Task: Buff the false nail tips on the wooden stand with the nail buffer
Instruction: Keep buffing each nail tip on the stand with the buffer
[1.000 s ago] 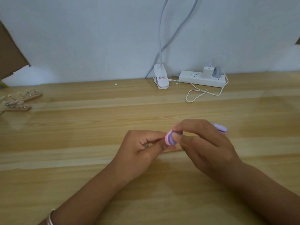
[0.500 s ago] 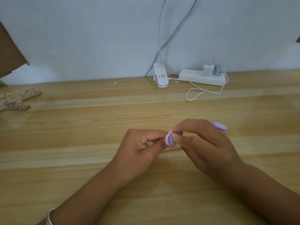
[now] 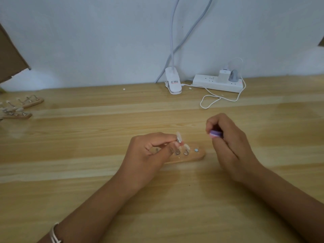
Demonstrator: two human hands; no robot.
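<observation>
A small wooden stand (image 3: 192, 157) lies on the table in front of me, partly under my left hand (image 3: 149, 155). On it stand false nail tips (image 3: 186, 149) on metal pegs, and one bare round metal spot (image 3: 196, 150) shows near its right end. My left hand pinches one nail tip on its peg (image 3: 178, 137) between thumb and forefinger, lifted just above the stand. My right hand (image 3: 228, 144) is curled around the purple and pink nail buffer (image 3: 215, 134), held apart from the stand, up and to the right.
Two more wooden stands with nail tips (image 3: 22, 106) lie at the far left. A white clip lamp base (image 3: 172, 83) and a white power strip (image 3: 217, 83) with a looped cable (image 3: 210, 100) sit against the back wall. A brown cardboard edge (image 3: 10, 58) juts in at upper left.
My hands were pressed together with the buffer rubbing the tip held by the left fingers. Now the right hand has pulled away to the right with the buffer, uncovering the stand.
</observation>
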